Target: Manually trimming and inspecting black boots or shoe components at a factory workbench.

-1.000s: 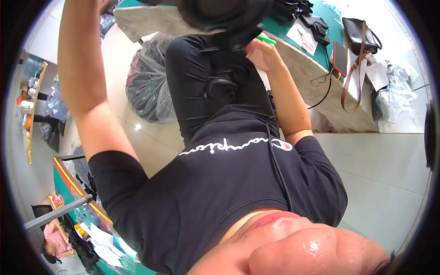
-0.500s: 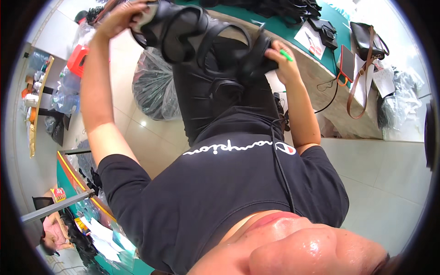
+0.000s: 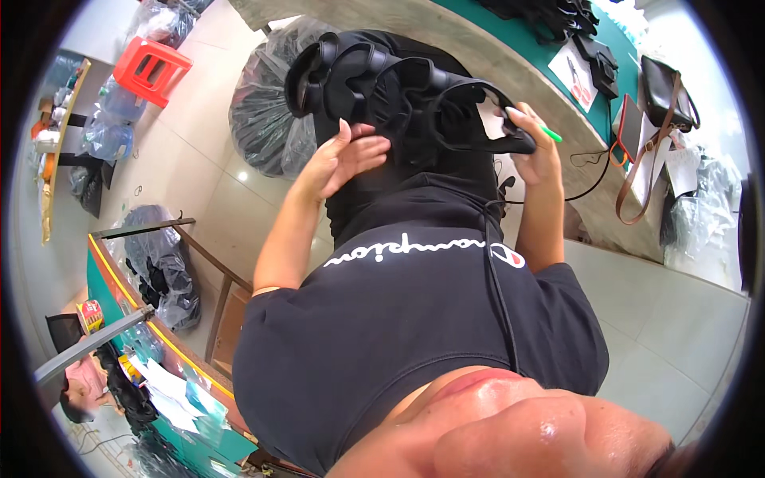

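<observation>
A string of linked black moulded pieces (image 3: 351,70) with rounded openings lies across my lap, over my black trousers. I cannot make out exactly what kind of article they are. My right hand (image 3: 534,147) is closed on the right end of the string, at the rim of a large loop. A slim bright green piece (image 3: 551,134) sticks out between that hand's fingers; the rest of it is hidden. Just below the left part of the string is my left hand (image 3: 348,162), fingers stretched and palm turned up, with nothing in it.
Beyond my lap stands a green-topped table (image 3: 550,56), with scissors (image 3: 575,76) on white paper, a black bag (image 3: 668,95) and a phone (image 3: 627,127). A filled clear plastic sack (image 3: 263,103) and a red stool (image 3: 151,70) stand on the floor. Another person (image 3: 84,382) sits at the lower left.
My left hand has let go of the far left end and come in toward my body, fingers opening. The black string now rests lower on my lap. My right hand has shifted right and nearer.
</observation>
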`<state>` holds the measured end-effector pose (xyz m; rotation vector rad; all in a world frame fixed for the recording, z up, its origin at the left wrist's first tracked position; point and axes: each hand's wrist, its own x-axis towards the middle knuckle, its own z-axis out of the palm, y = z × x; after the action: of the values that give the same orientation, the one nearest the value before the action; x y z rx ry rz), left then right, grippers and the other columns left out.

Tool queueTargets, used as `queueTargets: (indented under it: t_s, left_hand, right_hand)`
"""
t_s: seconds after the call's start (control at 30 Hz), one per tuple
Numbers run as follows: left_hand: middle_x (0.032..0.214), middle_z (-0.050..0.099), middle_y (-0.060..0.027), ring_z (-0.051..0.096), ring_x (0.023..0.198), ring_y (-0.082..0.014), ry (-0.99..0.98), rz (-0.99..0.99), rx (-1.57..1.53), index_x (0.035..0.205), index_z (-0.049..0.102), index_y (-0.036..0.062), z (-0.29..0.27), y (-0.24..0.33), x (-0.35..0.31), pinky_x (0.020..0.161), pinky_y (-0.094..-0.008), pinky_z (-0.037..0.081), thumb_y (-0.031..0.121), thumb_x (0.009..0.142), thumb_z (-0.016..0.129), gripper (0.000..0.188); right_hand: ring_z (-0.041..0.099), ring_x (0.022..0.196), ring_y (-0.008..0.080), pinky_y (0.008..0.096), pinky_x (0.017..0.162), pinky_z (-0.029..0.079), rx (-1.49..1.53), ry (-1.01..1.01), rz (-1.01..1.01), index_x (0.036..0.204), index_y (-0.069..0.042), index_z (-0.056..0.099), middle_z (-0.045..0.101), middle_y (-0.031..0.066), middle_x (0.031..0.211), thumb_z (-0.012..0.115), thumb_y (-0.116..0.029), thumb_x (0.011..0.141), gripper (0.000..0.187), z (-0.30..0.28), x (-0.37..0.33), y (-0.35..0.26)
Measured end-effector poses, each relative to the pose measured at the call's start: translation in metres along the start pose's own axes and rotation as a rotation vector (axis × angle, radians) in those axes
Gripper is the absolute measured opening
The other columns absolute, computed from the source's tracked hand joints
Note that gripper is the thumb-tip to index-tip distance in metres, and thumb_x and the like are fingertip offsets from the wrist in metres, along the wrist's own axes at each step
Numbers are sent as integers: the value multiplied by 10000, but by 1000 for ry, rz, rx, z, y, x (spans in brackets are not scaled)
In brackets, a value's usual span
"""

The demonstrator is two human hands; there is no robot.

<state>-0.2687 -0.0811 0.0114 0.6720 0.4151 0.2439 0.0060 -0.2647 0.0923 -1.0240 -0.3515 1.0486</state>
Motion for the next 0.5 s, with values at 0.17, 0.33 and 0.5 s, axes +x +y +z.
queueTargets:
  t_s: [0.17, 0.33, 0.5]
  left_hand:
    - [1226, 529, -47, 521, 1128, -219, 165, 463, -78, 1277, 441, 170, 27, -21, 13, 984, -409, 392, 202, 915, 610, 400]
    - [1219, 570, -73, 540, 1125, -200, 54, 497, -179, 1270, 444, 49, 30, 2, 3, 999, -361, 399, 83, 889, 614, 418]
    - [1266, 559, -95, 520, 1172, -192, -78, 341, -358, 1254, 501, 30, 20, -17, 1, 1036, -325, 371, 3, 879, 582, 385]
  right_hand:
    - [501, 598, 51, 202, 498, 385, -90, 14, -81, 722, -126, 438, 538, 25, 759, 600, -80, 842, 207, -19, -5, -5]
    - [617, 774, 196, 306, 717, 513, -595, 413, -254, 909, -36, 497, 641, 137, 915, 338, -627, 925, 613, -35, -7, 13]
    - [591, 911, 164, 296, 831, 461, -538, -49, -445, 972, -6, 556, 602, 103, 956, 526, -215, 962, 212, 20, -3, 36]
